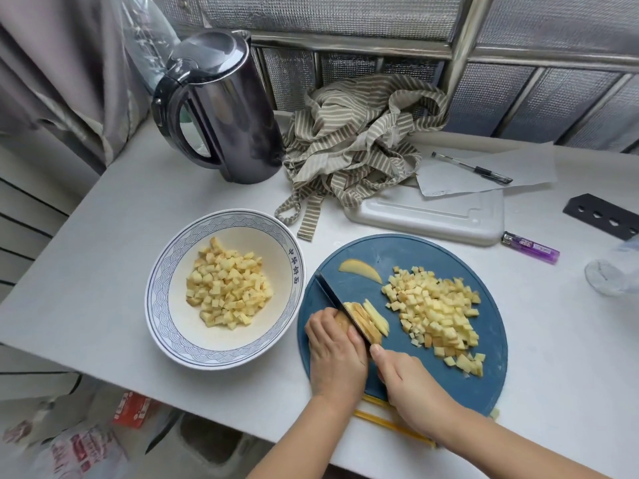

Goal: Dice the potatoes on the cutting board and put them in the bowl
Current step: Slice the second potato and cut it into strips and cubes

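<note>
Plainly, the cutting is mid-potato. The left hand (337, 344) is curled down over the uncut potato piece (341, 320) at the near-left edge of the round blue cutting board (397, 252), fingertips close against the flat of the knife (340, 300). The right hand (408, 378) is wrapped round the knife's handle. The blade runs on a slant, from the right hand away and leftwards, its tip toward the bowl (162, 299). That slant matters: the uncut part sits on the blade's left, under the left hand, while the slices (371, 319) lean away on its right, so I'd expect each next cut to step leftwards, toward the knuckles. A heap of finished dice (435, 312) lies to the right on the board, nearer the right hand. More dice fill the bowl, which stands on the tabletop (103, 271) just beside the board's left edge. Blue characters are printed on the bowl's rim, too small for me to read surely. The purple lighter (532, 248) carries print I can't make out.
</note>
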Demonstrator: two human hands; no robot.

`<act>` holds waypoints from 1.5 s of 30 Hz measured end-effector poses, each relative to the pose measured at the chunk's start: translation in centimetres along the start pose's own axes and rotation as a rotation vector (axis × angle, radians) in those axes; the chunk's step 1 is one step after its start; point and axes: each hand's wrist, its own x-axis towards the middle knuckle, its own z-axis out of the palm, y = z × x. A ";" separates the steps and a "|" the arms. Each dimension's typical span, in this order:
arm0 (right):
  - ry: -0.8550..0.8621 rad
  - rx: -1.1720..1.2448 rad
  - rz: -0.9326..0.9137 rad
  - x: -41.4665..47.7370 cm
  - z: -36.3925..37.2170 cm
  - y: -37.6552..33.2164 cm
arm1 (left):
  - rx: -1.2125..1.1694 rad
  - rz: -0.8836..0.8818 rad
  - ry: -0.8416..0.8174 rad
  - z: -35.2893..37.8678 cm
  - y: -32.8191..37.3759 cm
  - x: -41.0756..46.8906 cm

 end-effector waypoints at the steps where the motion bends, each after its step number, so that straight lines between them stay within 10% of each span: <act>1: 0.002 0.001 0.001 0.0 0.0 0.1 | 0.001 -0.003 0.001 0.0 0.0 -0.1; 45: 0.062 0.123 -0.071 -3.6 -0.8 -0.5 | -0.161 -0.063 0.090 -1.2 -0.3 -0.3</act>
